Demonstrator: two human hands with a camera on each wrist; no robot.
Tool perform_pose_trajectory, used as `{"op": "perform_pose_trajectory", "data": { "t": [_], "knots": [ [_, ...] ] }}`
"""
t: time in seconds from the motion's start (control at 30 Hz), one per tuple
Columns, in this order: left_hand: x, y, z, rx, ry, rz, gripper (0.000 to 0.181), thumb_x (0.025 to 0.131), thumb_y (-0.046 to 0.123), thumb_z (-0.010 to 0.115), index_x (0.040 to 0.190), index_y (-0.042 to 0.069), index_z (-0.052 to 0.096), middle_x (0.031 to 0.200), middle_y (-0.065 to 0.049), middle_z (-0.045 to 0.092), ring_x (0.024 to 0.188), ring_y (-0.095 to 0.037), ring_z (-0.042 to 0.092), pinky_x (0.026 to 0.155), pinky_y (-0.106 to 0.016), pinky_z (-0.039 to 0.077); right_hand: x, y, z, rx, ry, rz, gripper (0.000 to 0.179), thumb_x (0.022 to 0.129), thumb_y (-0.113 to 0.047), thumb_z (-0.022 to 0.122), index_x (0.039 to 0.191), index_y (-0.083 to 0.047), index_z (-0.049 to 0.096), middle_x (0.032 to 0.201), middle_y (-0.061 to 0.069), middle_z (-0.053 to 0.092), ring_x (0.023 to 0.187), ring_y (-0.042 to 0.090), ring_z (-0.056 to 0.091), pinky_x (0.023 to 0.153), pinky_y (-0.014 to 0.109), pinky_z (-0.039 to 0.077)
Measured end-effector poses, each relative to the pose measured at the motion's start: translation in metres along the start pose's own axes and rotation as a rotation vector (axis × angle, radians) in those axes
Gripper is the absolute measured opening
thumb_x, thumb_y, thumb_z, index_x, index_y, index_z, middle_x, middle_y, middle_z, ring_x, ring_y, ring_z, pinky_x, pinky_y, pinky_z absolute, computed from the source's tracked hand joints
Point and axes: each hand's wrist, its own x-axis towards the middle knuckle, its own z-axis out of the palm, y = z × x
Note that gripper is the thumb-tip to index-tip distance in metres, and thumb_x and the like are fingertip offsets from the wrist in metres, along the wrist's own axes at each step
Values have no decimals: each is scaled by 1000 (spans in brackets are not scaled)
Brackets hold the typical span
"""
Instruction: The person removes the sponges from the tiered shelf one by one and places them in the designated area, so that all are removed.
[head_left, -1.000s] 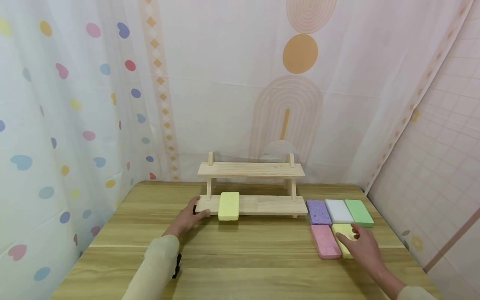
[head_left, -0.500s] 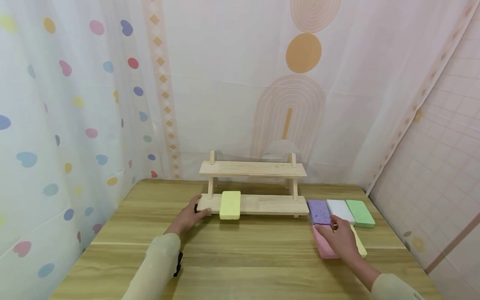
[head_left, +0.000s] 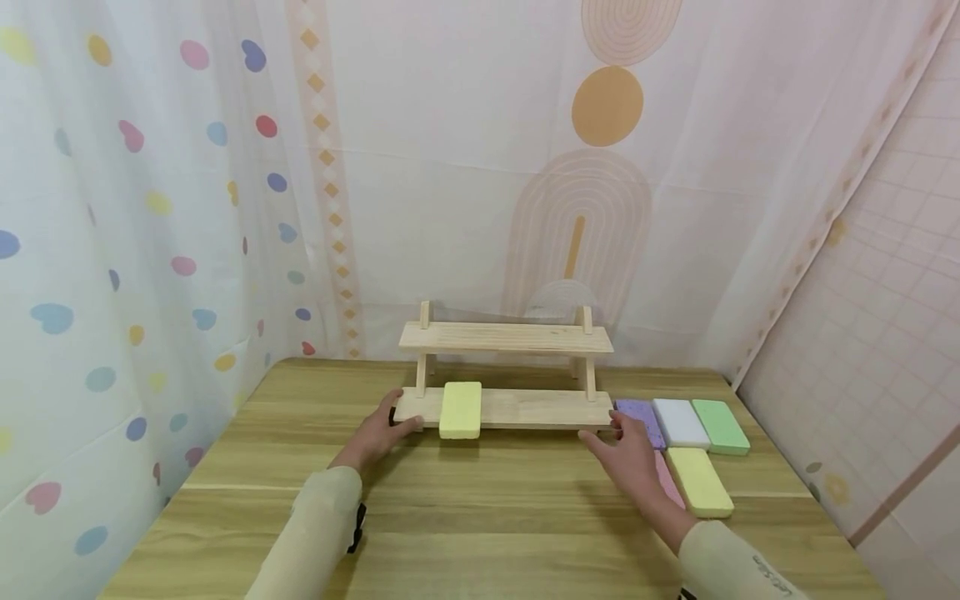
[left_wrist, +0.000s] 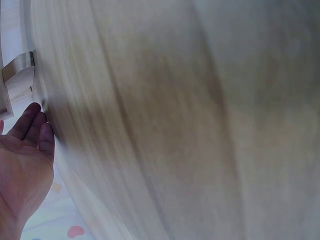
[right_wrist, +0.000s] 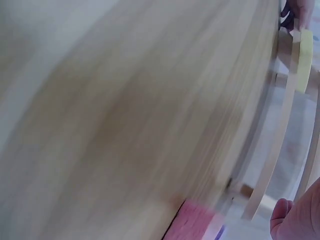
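Note:
A two-tier wooden shelf (head_left: 547, 408) stands at the back middle of the table, a yellow sponge (head_left: 461, 410) lying across its lower board and overhanging the front. My left hand (head_left: 375, 433) holds the left end of that board, thumb along the front edge and fingers around the end. At the opposite end is my right hand (head_left: 630, 458), its fingertips right at the board's corner and its thumb spread in front. Nothing lies between the right fingers. In the right wrist view, the right thumb (right_wrist: 281, 212) shows beside the end of the shelf board (right_wrist: 275, 165).
Right of the shelf lie several sponges in two rows: purple (head_left: 643, 421), white (head_left: 681, 422) and green (head_left: 720, 427) behind, pink (head_left: 667, 479) and a second yellow sponge (head_left: 700, 482) in front. My right hand partly covers the purple and pink ones. A patterned curtain (head_left: 450, 208) hangs behind the table.
My right hand has moved left from above the yellow sponge, over the pink one, to the shelf's right end. The left hand stays at the left end.

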Motion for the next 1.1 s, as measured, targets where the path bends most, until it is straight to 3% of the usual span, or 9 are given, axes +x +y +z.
{"op": "perform_pose_trajectory", "data": {
  "t": [0.2, 0.47, 0.87, 1.1],
  "knots": [
    [1, -2, 0, -6, -7, 7, 91, 95, 59, 56, 159, 14, 10, 157, -31, 22, 140, -50, 28, 107, -64, 29, 3, -18, 28, -10, 15, -28, 78, 89, -39, 75, 144, 6, 43, 130, 24, 49, 117, 36, 50, 94, 51, 45],
    [0, -1, -2, 5, -1, 11, 91, 95, 59, 57, 159, 13, 11, 156, -32, 24, 139, -50, 30, 107, -63, 30, 0, -39, 71, 58, 17, -98, 78, 86, -39, 78, 141, 6, 46, 128, 23, 50, 113, 40, 52, 91, 51, 46],
    [0, 0, -2, 4, -14, 4, 90, 96, 57, 56, 160, 12, 9, 159, -29, 18, 141, -51, 25, 108, -64, 28, -2, -74, 126, 101, 19, -84, 79, 84, -41, 79, 141, 4, 47, 127, 19, 51, 112, 34, 53, 91, 50, 48],
    [-1, 3, -3, 10, -6, 4, 91, 96, 57, 56, 160, 12, 9, 158, -30, 20, 141, -51, 25, 108, -64, 28, -2, -81, 156, 55, 32, -74, 84, 81, -46, 81, 138, 7, 48, 125, 20, 51, 112, 33, 54, 92, 47, 48]
  ]
}}
